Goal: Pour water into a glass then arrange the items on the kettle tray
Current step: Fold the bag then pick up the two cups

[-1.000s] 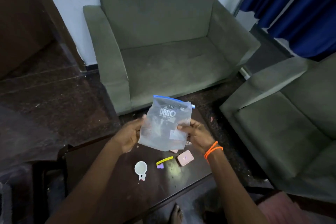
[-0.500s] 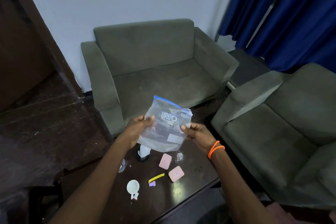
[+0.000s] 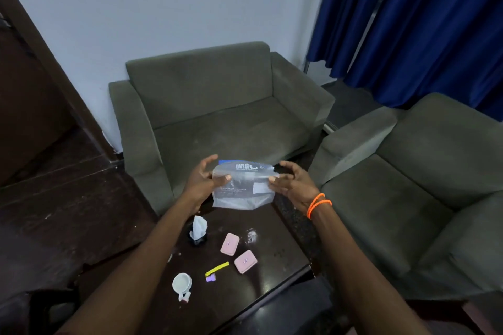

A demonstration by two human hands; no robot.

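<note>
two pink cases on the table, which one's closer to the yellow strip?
The squarer pink case, nearer the table's front edge. It lies just right of the yellow strip; the longer pink case sits further back, toward the white cloth.

Both hands, left hand [image 3: 200, 185] and right hand [image 3: 292, 183], pinch a clear zip bag [image 3: 242, 187] above the dark surface [image 3: 277, 258]. Two pink cases [image 3: 237, 253] lie below it.
</note>
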